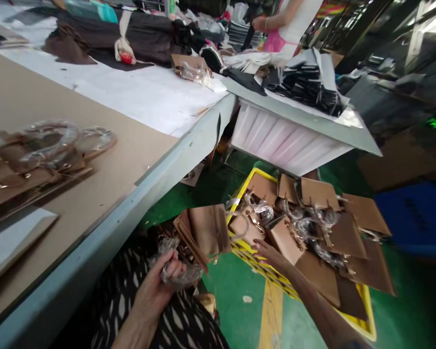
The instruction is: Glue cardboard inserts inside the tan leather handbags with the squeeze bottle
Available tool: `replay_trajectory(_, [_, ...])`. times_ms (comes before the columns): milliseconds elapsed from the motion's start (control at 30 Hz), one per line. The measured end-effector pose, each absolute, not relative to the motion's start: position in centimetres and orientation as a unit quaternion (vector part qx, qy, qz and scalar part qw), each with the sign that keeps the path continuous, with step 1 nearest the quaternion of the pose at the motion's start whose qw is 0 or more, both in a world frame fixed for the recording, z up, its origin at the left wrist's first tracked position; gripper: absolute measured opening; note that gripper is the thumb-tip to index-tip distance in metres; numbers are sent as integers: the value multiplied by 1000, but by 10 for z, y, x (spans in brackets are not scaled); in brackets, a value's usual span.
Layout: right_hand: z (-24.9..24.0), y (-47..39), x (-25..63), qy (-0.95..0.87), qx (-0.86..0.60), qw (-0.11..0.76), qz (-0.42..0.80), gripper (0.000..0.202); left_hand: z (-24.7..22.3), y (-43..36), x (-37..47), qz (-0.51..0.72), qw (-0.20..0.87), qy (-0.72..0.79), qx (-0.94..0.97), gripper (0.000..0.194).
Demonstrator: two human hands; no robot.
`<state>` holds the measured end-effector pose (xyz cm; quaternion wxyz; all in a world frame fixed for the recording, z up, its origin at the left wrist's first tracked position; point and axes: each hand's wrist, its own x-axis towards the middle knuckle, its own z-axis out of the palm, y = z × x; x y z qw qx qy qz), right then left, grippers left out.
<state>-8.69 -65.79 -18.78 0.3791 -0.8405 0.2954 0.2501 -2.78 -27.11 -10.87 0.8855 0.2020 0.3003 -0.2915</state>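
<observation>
My left hand [163, 276] is closed around the plastic-wrapped handle of a brown handbag [209, 230], held over my lap beside the table edge. The bag's body tilts toward the crate, and layered brown pieces show at its side. Over the near rim of a yellow crate [294, 291], my right hand [271, 254] reaches with fingers stretched out. Its fingertips are close to a tan handbag [249, 225] in the crate; whether they touch I cannot tell. Several more brown bags [319, 194] with wrapped handles and gold-coloured fittings fill the crate.
A long table [138, 121] runs along my left, with wrapped brown bags [32, 155] on it. Beyond the crate stands a white ribbed bin [276, 135] under a tabletop with stacked black pieces [305, 87]. Another person [285, 24] stands at the back. Blue containers [417, 213] lie right.
</observation>
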Motion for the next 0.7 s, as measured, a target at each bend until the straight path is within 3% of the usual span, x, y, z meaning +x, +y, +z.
replay_trajectory(200, [-192,-718,-114,387,-883,127,235,33,-108,-277,-15,-214,856,423,206,18])
replay_trajectory(300, [-197,-737,-114,376,-902,23,214,43,-110,-281,-10,-202,834,459,232,17])
replay_trajectory(433, [-212,-738,-90,264,-941,-21,211,52,-112,-288,-7,-221,833,442,247,18])
replay_trajectory(700, [-231,-725,-30,232,-925,-52,298,29,-115,-285,-11,-271,855,383,221,19])
